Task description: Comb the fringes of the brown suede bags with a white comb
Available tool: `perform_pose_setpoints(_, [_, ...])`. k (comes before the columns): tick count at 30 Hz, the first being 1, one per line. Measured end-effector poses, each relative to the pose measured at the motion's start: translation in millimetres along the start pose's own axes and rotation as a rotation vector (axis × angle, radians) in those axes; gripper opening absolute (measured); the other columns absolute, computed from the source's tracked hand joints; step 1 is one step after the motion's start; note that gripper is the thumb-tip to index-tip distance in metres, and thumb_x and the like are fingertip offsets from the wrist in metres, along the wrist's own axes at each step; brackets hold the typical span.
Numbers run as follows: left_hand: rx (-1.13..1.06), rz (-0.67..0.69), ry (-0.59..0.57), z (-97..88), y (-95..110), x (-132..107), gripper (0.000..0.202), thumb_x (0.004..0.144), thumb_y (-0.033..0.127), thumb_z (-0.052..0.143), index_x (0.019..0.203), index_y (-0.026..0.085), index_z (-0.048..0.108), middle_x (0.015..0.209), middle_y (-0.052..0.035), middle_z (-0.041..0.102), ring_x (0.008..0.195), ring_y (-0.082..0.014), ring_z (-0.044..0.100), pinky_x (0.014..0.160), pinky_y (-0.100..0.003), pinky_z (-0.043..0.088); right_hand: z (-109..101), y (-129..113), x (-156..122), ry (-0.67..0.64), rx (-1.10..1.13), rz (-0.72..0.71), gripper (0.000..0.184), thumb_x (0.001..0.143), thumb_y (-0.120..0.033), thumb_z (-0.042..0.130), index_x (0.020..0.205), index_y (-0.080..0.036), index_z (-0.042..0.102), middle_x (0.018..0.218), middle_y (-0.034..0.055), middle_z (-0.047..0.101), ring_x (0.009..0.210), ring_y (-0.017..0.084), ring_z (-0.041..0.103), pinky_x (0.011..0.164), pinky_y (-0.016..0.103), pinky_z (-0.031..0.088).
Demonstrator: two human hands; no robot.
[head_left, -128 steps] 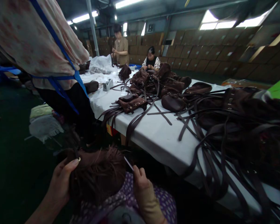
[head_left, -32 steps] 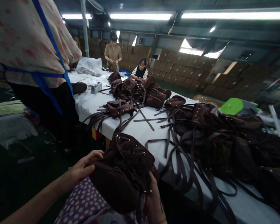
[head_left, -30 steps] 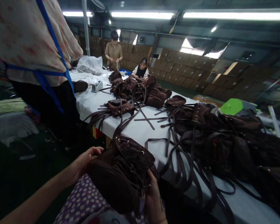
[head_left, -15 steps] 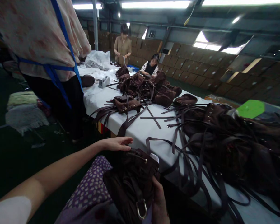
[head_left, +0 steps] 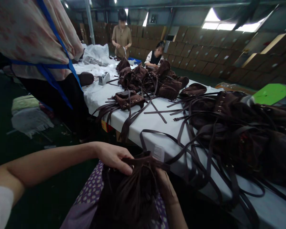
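A dark brown fringed suede bag (head_left: 131, 194) lies on my lap at the bottom middle. My left hand (head_left: 114, 156) rests on its top left edge, fingers curled down over the rim. My right hand (head_left: 165, 186) grips the bag's right side, fingers tucked into the fringe. A long brown strap (head_left: 157, 135) loops from the bag's top up onto the white table (head_left: 157, 130), and a small white label (head_left: 158, 152) hangs near the bag's mouth.
A heap of brown bags (head_left: 240, 127) with tangled straps covers the table's right side; more bags (head_left: 152, 81) lie farther back. A person in a floral top with blue apron straps (head_left: 38, 47) stands at left. Two other people (head_left: 121, 35) work at the far end.
The bag has been turned on my lap so its fringe faces me. My left hand came down from hovering above onto the bag's top edge; the view tilted downward.
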State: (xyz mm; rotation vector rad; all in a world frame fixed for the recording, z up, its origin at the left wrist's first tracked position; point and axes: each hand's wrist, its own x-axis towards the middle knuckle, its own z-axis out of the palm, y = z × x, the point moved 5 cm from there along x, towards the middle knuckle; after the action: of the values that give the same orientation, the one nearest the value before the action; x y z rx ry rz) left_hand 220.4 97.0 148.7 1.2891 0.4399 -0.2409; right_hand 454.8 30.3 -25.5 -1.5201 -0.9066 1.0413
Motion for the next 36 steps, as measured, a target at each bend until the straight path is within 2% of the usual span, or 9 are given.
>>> perform_pose_setpoints(3, [-0.216,-0.065,0.253,-10.1,-25,0,0.033,0.077,0.044,0.071,0.095,0.017,0.07,0.082,-0.0023,0.072,0.066,-0.0131,0.064,0.062,-0.021,0.05,-12,23,7,0.098,-0.231,0.065,0.037,0.064,-0.053,0.064,0.083,-0.022,0.06,0.075,0.0059,0.068,0.083,0.027,0.066,0.079,0.04,0.05])
perform_pose_setpoints(7, [-0.376,-0.074,0.296,-17.8,-57,3,0.037,0.074,0.034,0.075,0.106,0.017,0.068,0.095,-0.0063,0.072,0.076,-0.0166,0.067,0.072,-0.027,0.052,-49,47,-26,0.202,-0.38,0.13,0.037,0.071,-0.061,0.049,0.078,-0.025,0.053,0.059,0.0041,0.062,0.06,0.026,0.064,0.062,0.038,0.049])
perform_pose_setpoints(10, [-0.442,-0.086,0.372,-16.9,-70,6,0.039,0.065,0.019,0.078,0.102,0.015,0.069,0.096,-0.0069,0.073,0.081,-0.0189,0.068,0.076,-0.029,0.053,-59,31,-55,0.238,-0.49,0.112,0.038,0.083,-0.057,0.036,0.089,-0.024,0.054,0.062,0.0038,0.064,0.057,0.023,0.065,0.056,0.033,0.049])
perform_pose_setpoints(13, [-0.534,-0.1,0.365,-4.5,-74,15,0.042,0.061,0.012,0.076,0.102,0.015,0.069,0.094,-0.0067,0.073,0.083,-0.0196,0.069,0.076,-0.028,0.053,-28,-22,-73,0.238,-0.56,-0.137,0.031,0.092,-0.048,0.035,0.095,-0.024,0.054,0.071,0.0044,0.067,0.061,0.02,0.066,0.059,0.029,0.05])
perform_pose_setpoints(16, [-0.595,-0.097,0.326,11.3,-70,24,0.034,0.067,0.018,0.075,0.1,0.012,0.069,0.095,-0.0095,0.073,0.082,-0.0192,0.069,0.074,-0.027,0.053,31,-65,-83,0.14,-0.585,-0.488,0.024,0.097,-0.035,0.034,0.097,-0.023,0.055,0.078,0.0041,0.068,0.069,0.017,0.067,0.066,0.025,0.052])
perform_pose_setpoints(20, [-0.649,-0.018,0.495,19.5,-65,25,0.029,0.069,0.021,0.075,0.094,0.009,0.067,0.083,-0.0098,0.073,0.067,-0.0172,0.068,0.069,-0.028,0.054,83,-52,-77,0.01,-0.879,-0.683,0.025,0.093,-0.013,0.035,0.103,-0.019,0.057,0.075,0.0024,0.066,0.062,0.015,0.067,0.056,0.02,0.051])
perform_pose_setpoints(25, [-0.79,0.017,0.579,29.2,-73,15,0.039,0.072,0.023,0.072,0.107,0.011,0.059,0.09,-0.0125,0.071,0.079,-0.0224,0.07,0.077,-0.035,0.054,63,-33,-50,0.012,-1.242,-0.745,0.043,0.081,0.001,0.042,0.118,-0.015,0.057,0.077,0.0044,0.064,0.05,0.014,0.061,0.041,0.02,0.044])
perform_pose_setpoints(32, [-0.591,0.064,0.604,11.9,-74,-10,0.061,0.07,0.021,0.076,0.121,0.024,0.04,0.101,-0.0041,0.065,0.082,-0.0189,0.068,0.072,-0.03,0.053,32,-104,-56,0.054,-1.342,-0.982,0.053,0.088,-0.003,0.034,0.137,-0.019,0.044,0.106,0.0143,0.059,0.072,0.017,0.063,0.063,0.025,0.053])
perform_pose_setpoints(36, [-0.53,0.043,0.583,2.6,-64,-26,0.082,0.067,0.012,0.072,0.132,0.034,0.027,0.104,-0.0014,0.064,0.071,-0.0141,0.066,0.059,-0.022,0.05,39,-103,-71,-0.056,-1.341,-1.126,0.057,0.083,0.001,0.033,0.134,-0.018,0.05,0.109,0.0179,0.061,0.077,0.02,0.064,0.064,0.028,0.054])
